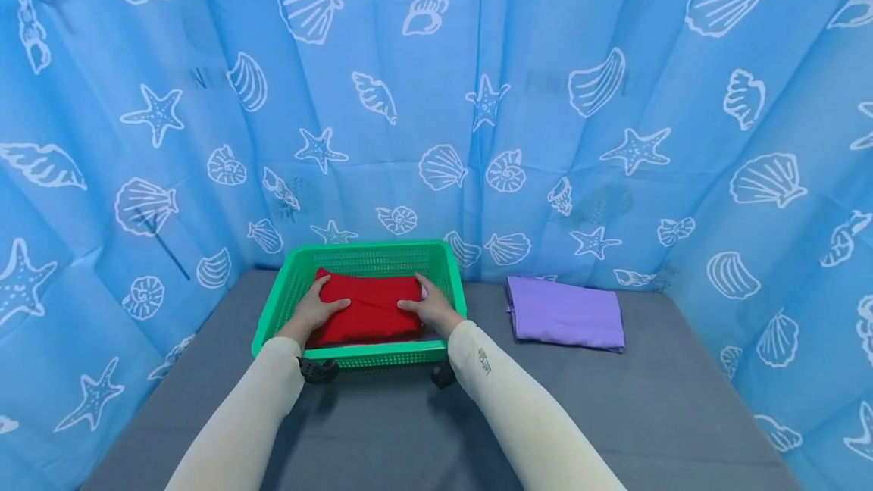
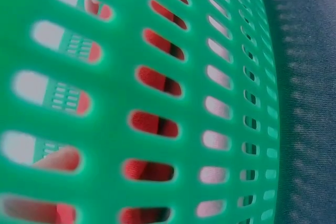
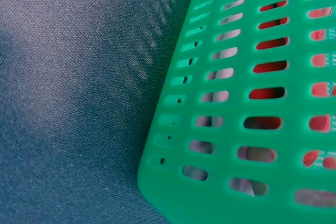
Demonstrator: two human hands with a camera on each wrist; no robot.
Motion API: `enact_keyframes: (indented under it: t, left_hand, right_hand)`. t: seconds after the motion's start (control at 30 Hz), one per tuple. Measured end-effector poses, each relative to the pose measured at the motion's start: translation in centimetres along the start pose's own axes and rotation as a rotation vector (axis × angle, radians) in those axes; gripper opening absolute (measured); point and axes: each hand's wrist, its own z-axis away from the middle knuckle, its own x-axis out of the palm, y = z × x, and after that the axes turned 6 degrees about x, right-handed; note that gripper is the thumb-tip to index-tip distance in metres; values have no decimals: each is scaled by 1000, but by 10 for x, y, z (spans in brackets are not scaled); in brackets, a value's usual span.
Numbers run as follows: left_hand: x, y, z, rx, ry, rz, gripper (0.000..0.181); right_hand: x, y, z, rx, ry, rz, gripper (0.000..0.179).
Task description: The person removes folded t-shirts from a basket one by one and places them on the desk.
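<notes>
A folded red cloth (image 1: pixel 371 305) lies inside a green plastic basket (image 1: pixel 370 250). My left hand (image 1: pixel 316 310) holds the cloth at its left end, thumb across the top and the other fingers along the side. At the opposite end my right hand (image 1: pixel 433 307) grips it in the same way, thumb on the upper face. Through the slots of the basket wall (image 2: pixel 113 93), the left wrist view shows red fabric with a paler cloth (image 2: pixel 215 139) below it. Red fabric (image 3: pixel 270 66) also shows through the slots in the right wrist view.
To the right of the basket, a folded purple cloth (image 1: pixel 566 313) lies flat on the dark grey table (image 1: pixel 382 430). A blue curtain (image 1: pixel 436 97) with white shell prints hangs behind and along both sides. The basket's front rim (image 1: pixel 375 351) runs beneath both wrists.
</notes>
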Motion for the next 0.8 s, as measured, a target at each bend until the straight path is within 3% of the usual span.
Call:
enact_keyframes:
  t: [0.2, 0.5, 0.8]
  left_hand:
    - [0, 0, 4, 9, 16, 13, 76]
    - [0, 6, 6, 34, 94, -64, 73]
    - [-3, 11, 8, 126, 204, -118, 71]
  right_hand:
    - [2, 3, -2, 14, -32, 60, 75]
    - [1, -2, 0, 23, -87, 88, 74]
    - [-2, -7, 1, -44, -82, 43, 72]
